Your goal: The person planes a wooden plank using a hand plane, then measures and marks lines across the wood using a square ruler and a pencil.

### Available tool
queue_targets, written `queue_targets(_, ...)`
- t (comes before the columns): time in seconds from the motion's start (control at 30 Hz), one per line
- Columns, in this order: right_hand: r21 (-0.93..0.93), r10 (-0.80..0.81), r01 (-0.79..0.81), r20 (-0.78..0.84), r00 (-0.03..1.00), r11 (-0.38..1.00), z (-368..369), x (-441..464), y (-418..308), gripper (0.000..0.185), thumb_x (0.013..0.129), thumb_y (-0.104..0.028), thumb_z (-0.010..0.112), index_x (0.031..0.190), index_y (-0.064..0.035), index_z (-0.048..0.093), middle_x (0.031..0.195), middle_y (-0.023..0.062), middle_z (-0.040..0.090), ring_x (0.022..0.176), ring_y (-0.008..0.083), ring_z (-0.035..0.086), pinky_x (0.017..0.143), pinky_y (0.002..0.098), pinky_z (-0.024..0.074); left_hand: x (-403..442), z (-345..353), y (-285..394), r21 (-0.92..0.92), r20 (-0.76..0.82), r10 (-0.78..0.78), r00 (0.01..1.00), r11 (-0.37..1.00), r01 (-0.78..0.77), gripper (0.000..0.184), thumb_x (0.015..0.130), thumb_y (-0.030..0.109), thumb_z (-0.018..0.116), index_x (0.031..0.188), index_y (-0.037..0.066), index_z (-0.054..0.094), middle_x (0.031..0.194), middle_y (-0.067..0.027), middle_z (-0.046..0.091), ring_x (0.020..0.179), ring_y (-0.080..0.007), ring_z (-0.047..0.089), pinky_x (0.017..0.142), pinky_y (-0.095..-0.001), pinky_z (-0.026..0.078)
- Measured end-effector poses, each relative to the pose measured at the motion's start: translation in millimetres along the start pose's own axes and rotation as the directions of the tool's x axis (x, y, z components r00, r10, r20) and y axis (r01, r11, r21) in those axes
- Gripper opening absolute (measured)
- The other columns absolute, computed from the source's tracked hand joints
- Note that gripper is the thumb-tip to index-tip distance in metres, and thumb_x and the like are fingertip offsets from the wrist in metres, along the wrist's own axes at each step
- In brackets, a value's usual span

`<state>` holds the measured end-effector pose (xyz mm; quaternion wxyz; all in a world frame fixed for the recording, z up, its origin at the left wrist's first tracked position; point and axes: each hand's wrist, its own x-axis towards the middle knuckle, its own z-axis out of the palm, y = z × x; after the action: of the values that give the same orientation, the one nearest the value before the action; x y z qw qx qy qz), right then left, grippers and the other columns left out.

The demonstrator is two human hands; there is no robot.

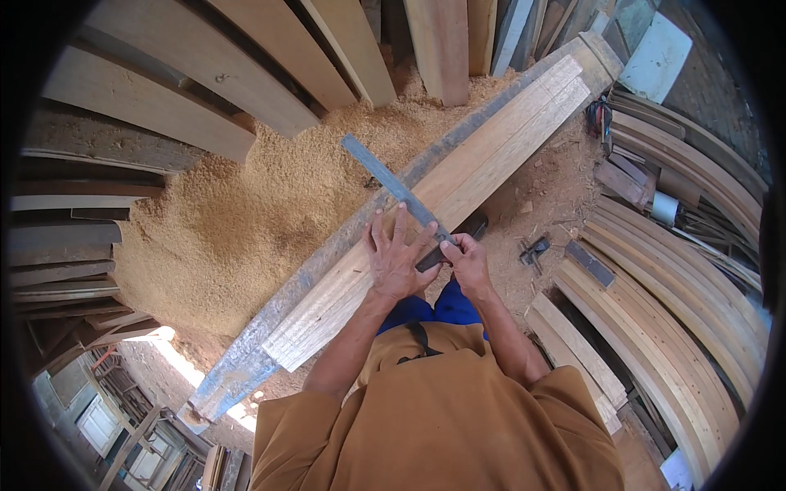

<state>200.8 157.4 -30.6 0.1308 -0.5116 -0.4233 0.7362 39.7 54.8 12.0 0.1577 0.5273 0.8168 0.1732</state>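
Observation:
A try square (391,182) with a flat grey blade lies slantwise across a pale wooden plank (491,168), its far end reaching past the plank. My left hand (397,258) rests on the plank with fingers spread, the fingertips touching or close to the blade. Its thumb is near the square's dark stock (429,260). At the near end of the blade, my right hand (467,260) is closed, thumb and fingers pinching the square near its corner. Whether a small marking tool is also in those fingers I cannot tell. The plank lies along a long, worn bench beam (307,260).
Sawdust (237,221) is heaped beyond the beam. Boards (184,61) lean around it at the far side and left. On the right lie stacked curved timbers (655,278), a dark block (589,263) and a small dark metal tool (535,250) on the ground.

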Motion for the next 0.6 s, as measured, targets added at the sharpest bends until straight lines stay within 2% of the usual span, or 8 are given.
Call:
queue_targets(0.17,0.044,0.004,-0.004,0.008,1.000,0.999,1.5,-1.9,-4.3,0.014,0.104,-0.012,0.076,0.110,-0.0002,0.070,0.094,0.0005,0.071,0.081,0.0075,0.066,0.077,0.0258,0.0573,0.3,-1.0,1.2,0.011,0.005,-0.003,1.000,1.000,0.003,0.089,0.068,0.058,0.090,0.151,0.048,0.062,0.179,-0.0174,0.030,0.158,-0.0556,0.022,0.122,-0.0757,0.018)
queue_targets(0.27,0.046,0.027,-0.028,0.038,0.999,0.999,-1.8,0.0,-1.7,0.021,0.103,-0.015,0.078,0.115,-0.0001,0.068,0.098,0.0012,0.071,0.086,0.0072,0.066,0.079,0.0250,0.0566,0.2,-0.4,0.4,0.011,0.007,-0.001,1.000,1.000,0.001,0.088,0.068,0.058,0.090,0.151,0.047,0.063,0.178,-0.0179,0.030,0.157,-0.0559,0.022,0.122,-0.0753,0.019)
queue_targets(0.37,-0.083,-0.002,0.011,0.101,0.995,0.996,-13.8,-0.4,-9.6,0.033,0.101,-0.019,0.080,0.121,0.0031,0.065,0.106,0.0049,0.072,0.091,0.0082,0.066,0.083,0.0247,0.0561,0.1,-1.0,1.2,0.017,0.004,0.004,1.000,1.000,-0.004,0.088,0.068,0.057,0.090,0.151,0.046,0.063,0.178,-0.0188,0.030,0.157,-0.0564,0.022,0.123,-0.0747,0.019)
queue_targets(0.47,-0.154,-0.177,0.176,0.005,0.984,0.972,-4.5,-24.6,-65.2,0.044,0.098,-0.022,0.081,0.127,0.0057,0.063,0.101,0.0069,0.073,0.088,0.0095,0.065,0.078,0.0273,0.0571,1.0,-3.8,2.3,0.025,0.017,0.004,1.000,1.000,-0.004,0.088,0.069,0.056,0.090,0.151,0.046,0.063,0.178,-0.0198,0.030,0.157,-0.0571,0.022,0.123,-0.0741,0.018)
queue_targets(0.57,-0.328,-0.277,0.277,0.046,0.960,0.903,-20.5,-35.6,-97.5,0.051,0.103,-0.025,0.075,0.140,0.0054,0.057,0.100,0.0091,0.074,0.087,0.0111,0.066,0.081,0.0292,0.0579,1.7,-6.3,3.7,0.033,0.035,-0.002,0.999,0.999,0.001,0.087,0.068,0.057,0.090,0.150,0.045,0.065,0.177,-0.0201,0.031,0.156,-0.0570,0.024,0.123,-0.0736,0.017)
queue_targets(0.6,-0.346,-0.177,0.186,0.059,0.982,0.920,-27.8,-36.1,-106.2,0.055,0.104,-0.029,0.074,0.143,0.0043,0.055,0.109,0.0115,0.072,0.094,0.0119,0.066,0.086,0.0293,0.0567,1.9,-6.9,4.0,0.035,0.039,-0.005,0.999,0.999,0.004,0.086,0.068,0.057,0.090,0.150,0.045,0.066,0.177,-0.0200,0.031,0.156,-0.0568,0.025,0.123,-0.0734,0.017)
